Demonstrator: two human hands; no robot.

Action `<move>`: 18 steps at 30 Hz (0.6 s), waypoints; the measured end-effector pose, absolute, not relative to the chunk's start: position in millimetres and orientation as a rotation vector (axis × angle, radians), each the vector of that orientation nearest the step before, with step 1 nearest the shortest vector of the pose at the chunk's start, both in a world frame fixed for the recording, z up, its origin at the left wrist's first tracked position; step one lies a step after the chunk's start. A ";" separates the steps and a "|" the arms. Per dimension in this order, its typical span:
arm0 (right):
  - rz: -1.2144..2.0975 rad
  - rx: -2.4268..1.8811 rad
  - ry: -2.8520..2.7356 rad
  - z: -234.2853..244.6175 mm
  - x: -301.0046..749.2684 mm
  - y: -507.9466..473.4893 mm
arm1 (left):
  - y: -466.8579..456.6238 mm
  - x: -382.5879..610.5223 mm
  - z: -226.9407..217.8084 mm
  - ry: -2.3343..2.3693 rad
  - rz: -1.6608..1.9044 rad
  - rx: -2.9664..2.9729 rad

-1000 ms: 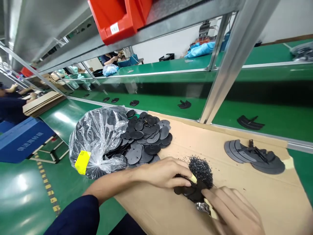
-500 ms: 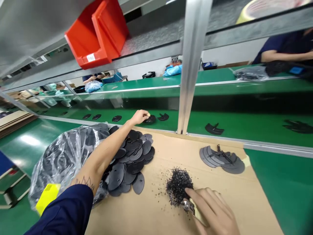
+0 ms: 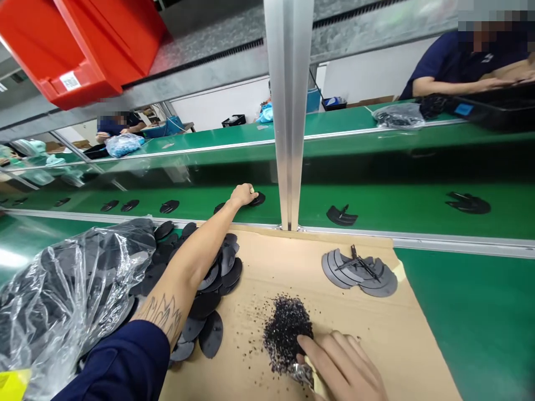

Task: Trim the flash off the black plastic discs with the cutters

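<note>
My left hand (image 3: 244, 195) is stretched far out over the green belt, its fingers pinched at the edge of a dark oval plate (image 3: 259, 199). A pale yellow cover shows on one fingertip. Low in the view, my right hand (image 3: 343, 362) curls around nippers (image 3: 303, 374) with a silver head and a pale yellow handle, partly hidden by the fingers. Its fingertips touch a heap of small black clippings (image 3: 288, 331) on brown cardboard (image 3: 259, 267). Left of the heap, under my forearm, lies a pile of black oval plates (image 3: 211, 334).
A clear plastic bag of black plates (image 3: 83, 278) fills the left side. Grey curved pieces (image 3: 359, 273) lie at the cardboard's right. A metal post (image 3: 288, 111) stands ahead, with a red bin (image 3: 83, 50) overhead. Another person's arm (image 3: 455, 86) is across the belt.
My view has swung to the right. My left hand has shifted right along the belt, from one black plate to another beside it. My right hand stays by the clippings with the nippers.
</note>
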State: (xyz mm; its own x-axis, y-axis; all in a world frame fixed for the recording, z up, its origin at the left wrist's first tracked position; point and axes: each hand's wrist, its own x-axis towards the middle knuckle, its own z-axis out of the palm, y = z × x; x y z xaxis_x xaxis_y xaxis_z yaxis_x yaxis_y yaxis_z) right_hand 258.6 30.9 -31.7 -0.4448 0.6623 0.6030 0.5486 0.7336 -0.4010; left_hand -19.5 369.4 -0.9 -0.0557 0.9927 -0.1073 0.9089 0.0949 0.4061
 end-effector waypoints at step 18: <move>1.494 -1.151 -1.279 5.3 232.9 33.4 | 111.3 6.1 61.8 0.617 0.530 1.766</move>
